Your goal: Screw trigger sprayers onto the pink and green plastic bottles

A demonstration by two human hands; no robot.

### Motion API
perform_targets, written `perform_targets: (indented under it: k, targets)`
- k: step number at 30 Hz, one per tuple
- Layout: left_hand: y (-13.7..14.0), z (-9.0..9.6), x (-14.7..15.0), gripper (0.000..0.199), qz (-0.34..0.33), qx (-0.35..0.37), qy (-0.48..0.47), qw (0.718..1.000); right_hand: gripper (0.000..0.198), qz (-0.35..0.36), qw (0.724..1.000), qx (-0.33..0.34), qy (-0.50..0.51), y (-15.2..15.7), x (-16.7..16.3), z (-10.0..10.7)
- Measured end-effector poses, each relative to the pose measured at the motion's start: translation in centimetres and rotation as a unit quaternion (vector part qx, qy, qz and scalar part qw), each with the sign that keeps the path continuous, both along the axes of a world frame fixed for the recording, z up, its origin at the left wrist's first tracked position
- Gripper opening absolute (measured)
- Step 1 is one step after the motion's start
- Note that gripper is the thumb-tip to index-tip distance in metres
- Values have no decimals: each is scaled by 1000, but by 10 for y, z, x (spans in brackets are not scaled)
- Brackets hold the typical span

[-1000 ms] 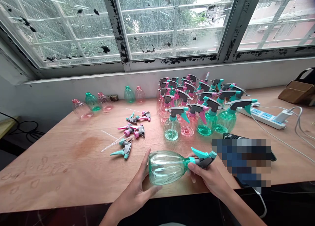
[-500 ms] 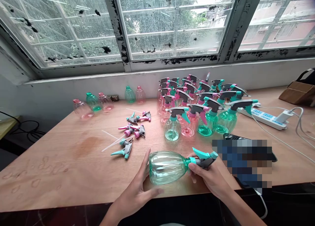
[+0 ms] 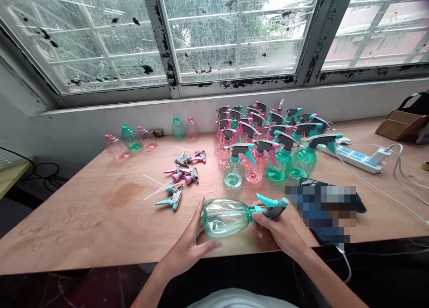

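A clear green spray bottle [image 3: 226, 217] lies sideways in the air above the table's front edge, its base to the left. My left hand [image 3: 187, 241] cups that base, index finger along the end and thumb stretched out below; its other fingers are partly hidden. At the neck, my right hand [image 3: 279, 229] is closed around the turquoise collar, below the grey and turquoise trigger head [image 3: 273, 206]. Loose trigger sprayers lie left of the bottle: a turquoise one [image 3: 172, 198], pink ones [image 3: 184, 175] and a mixed pair [image 3: 191, 157], some with thin clear tubes.
Several finished-looking spray bottles [image 3: 254, 162] stand grouped behind my right hand. Open-necked bottles stand at the back left, among them a pink one [image 3: 117, 148] and a green one [image 3: 178, 129]. A phone [image 3: 348, 203], power strip [image 3: 358, 158] with cables, and brown box [image 3: 402, 125] occupy the right.
The whole view has shifted slightly. Both hands stay at the spray bottle, which has turned a little about its length. The left thumb, blurred before, now shows more clearly.
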State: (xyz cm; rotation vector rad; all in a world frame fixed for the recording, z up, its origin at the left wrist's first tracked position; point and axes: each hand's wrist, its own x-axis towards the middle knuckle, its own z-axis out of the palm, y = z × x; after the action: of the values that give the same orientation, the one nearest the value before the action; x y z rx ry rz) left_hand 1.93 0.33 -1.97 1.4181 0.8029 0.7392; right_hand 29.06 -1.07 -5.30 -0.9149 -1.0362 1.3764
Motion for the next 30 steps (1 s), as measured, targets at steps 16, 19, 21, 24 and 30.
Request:
perform_targets:
  k: [16,19,21,24,30]
  targets:
    - [1,-4,4,106,-7,31,-42,999,31,-9,1000,17,1,2,-3,5]
    - [1,-3,5,100,-7,36,-48,998,32,-9,1000,19,-7,1,-4,6]
    - [1,-4,5,100,-8,42,-52,998,33,-10,1000,21,-10,1,-4,5]
    - [1,-6,4,103,-6,49,-54,997,33,-12,1000,21,-8,1,-5,4]
    - [3,-9,3,105,1,44,-49,998,30,-4,1000,21,-4,1,-5,4]
